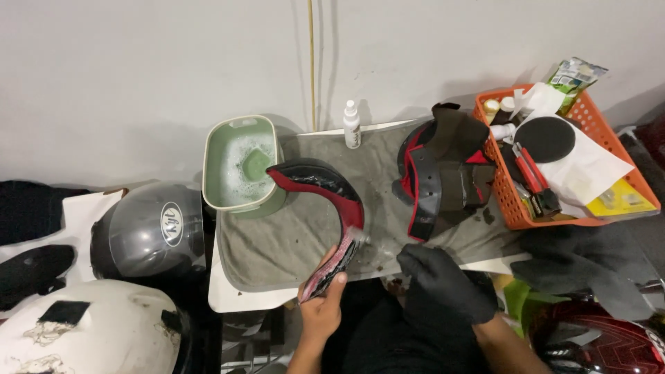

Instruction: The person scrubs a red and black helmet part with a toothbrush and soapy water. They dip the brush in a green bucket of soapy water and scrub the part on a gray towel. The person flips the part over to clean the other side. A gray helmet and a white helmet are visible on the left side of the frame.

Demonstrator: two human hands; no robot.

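My bare left hand (323,305) grips the lower end of a curved black and red helmet pad (325,201), holding it up over a grey towel (277,239). My right hand (443,280), in a black glove, is closed just right of the pad's lower end, touching it; whether it holds something I cannot tell. A second black and red helmet liner (440,173) lies on the towel to the right.
A green basin of soapy water (241,163) stands at the towel's back left, a small white spray bottle (352,125) behind. An orange basket (509,201) of supplies sits right. Grey (149,232) and white (90,329) helmets lie left, a red one (603,343) lower right.
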